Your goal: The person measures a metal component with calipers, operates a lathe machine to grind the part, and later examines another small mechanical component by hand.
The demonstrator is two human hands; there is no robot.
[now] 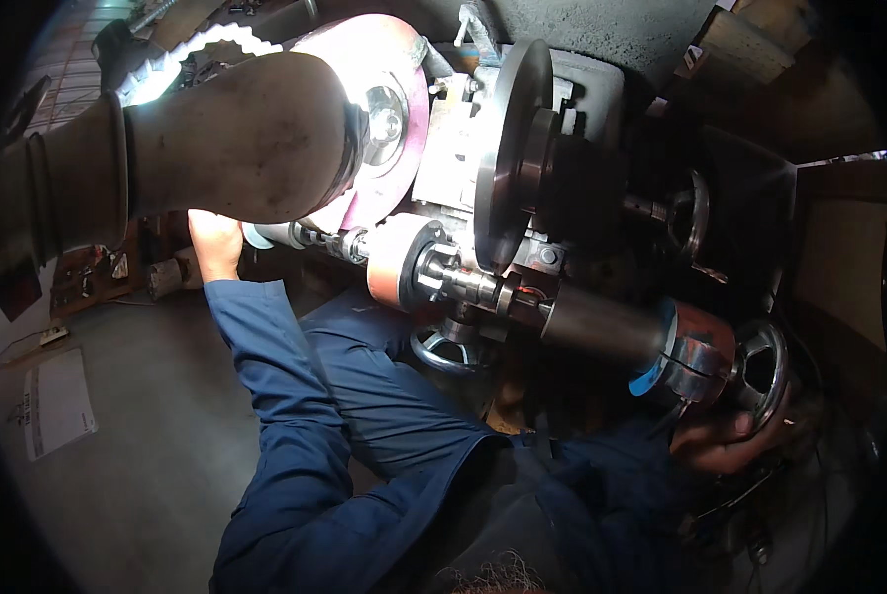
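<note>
My right hand (730, 447) is closed round the lower rim of a spoked metal handwheel (763, 371), at the right end of a worn red-and-grey machine head (699, 351). My left forearm, in a blue sleeve, reaches up to the far left. The left hand (215, 238) shows only in part; a large rounded brown housing (235, 137) hides its fingers. Nearest to it is the left end of a shaft assembly (349, 244), which runs to an orange chuck-like part (396, 262). A dark grey cylinder (602, 327) sits between that assembly and the red-and-grey head.
A pink grinding wheel (414, 148) stands brightly lit beside the brown housing. A large steel disc (513, 158) rises right of it. A second handwheel (453, 351) is below the chuck-like part, a third (696, 223) at far right. A white sheet (59, 404) lies at left.
</note>
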